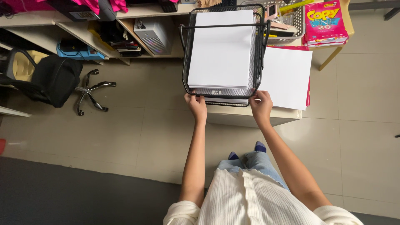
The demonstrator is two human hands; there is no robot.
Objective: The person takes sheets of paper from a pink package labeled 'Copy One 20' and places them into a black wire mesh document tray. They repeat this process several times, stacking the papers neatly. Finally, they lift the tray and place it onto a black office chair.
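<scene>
White label fronts black mesh tray between both hands.

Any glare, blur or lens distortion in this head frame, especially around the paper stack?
Head view: even, soft light, sharp throughout; the white paper stack in the black mesh tray is nearly blown out, sheet edges hard to separate; wide-angle bending at the edges; left hand and right hand unblurred.
</scene>
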